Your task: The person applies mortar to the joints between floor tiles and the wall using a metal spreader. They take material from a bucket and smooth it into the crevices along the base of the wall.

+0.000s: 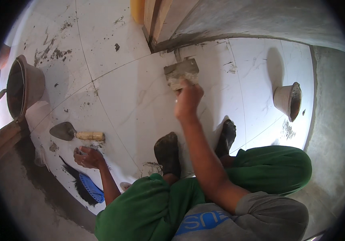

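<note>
My right hand (189,98) grips a wide flat scraper (181,73), its blade smeared with grey mortar. The blade is over the white floor tiles (132,96), just short of the foot of the door frame and wall; whether it touches the tile I cannot tell. Off to the left, my left hand (89,157) is low over the floor with loosely bent fingers and nothing visible in them. Just beyond it lies a pointing trowel with a wooden handle (90,136) and a grey blade (63,131).
A large bucket (35,82) stands at far left, a handle sticking out over its rim. A small mortar-stained bucket (283,100) lies tilted at right. Near my left forearm is a blue brush head (91,188) with black bristles. A wooden frame (166,20) meets the grey wall (256,20).
</note>
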The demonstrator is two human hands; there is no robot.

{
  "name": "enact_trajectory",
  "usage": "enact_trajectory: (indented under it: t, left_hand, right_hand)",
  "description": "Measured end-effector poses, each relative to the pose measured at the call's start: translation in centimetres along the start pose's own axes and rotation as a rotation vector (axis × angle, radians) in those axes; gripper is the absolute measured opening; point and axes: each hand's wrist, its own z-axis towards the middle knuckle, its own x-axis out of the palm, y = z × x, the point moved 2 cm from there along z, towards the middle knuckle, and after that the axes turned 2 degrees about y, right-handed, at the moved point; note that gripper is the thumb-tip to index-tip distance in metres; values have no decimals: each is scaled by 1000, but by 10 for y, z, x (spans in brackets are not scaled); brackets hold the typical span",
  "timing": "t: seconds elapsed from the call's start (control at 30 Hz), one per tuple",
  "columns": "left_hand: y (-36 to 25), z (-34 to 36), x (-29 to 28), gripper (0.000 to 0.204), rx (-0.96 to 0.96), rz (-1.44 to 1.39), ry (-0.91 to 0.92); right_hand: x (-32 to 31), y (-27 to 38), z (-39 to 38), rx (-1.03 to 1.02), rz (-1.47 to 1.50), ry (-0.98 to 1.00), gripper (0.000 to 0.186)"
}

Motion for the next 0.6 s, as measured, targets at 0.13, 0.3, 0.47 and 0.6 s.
enact_trajectory:
  t: [0.13,0.3,0.47,0.6]
  left_hand:
    - [-3,-1,7,43,-13,-20,-18]
    - [-1,-1,3,44,-7,-22,-16]
    - [1,2,1,43,-29,-19,-11]
    - [-15,-5,6,42,-23,-64,14]
  right_hand:
    - [-23,6,57,128,293,117,27]
    - [9,21,84,90,212,264,32]
    - [48,54,86,86,241,193,34]
    - [42,55,137,-152,2,286,31]
